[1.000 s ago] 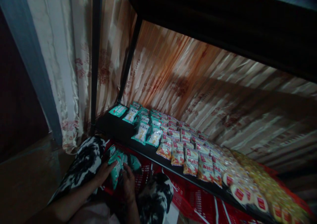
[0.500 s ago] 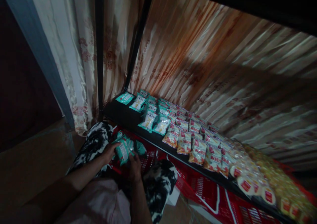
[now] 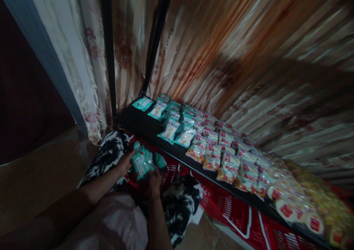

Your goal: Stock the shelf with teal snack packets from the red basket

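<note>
Between my knees is a red basket (image 3: 169,174) with several teal snack packets in it. My left hand (image 3: 125,163) is closed on the left edge of a teal packet (image 3: 141,165) over the basket. On that packet's right side, the fingers of my right hand (image 3: 155,181) are at its lower edge; dim light hides how they close. Another teal packet (image 3: 160,160) lies behind my right hand. On the black shelf (image 3: 129,118), teal packets (image 3: 170,130) stand in rows, with one lying flat (image 3: 143,103) at the far left end.
Orange and white snack packets (image 3: 228,167) fill the shelf's middle, then round white packs (image 3: 286,209) and yellow ones (image 3: 337,220) on the right. More red baskets (image 3: 235,215) sit below the shelf edge. Black posts (image 3: 110,58) and pleated curtains (image 3: 215,58) stand behind.
The view has shifted slightly, so the shelf appears further right. Both hands remain at the teal packet over the basket, which now shows its printed side more squarely.
</note>
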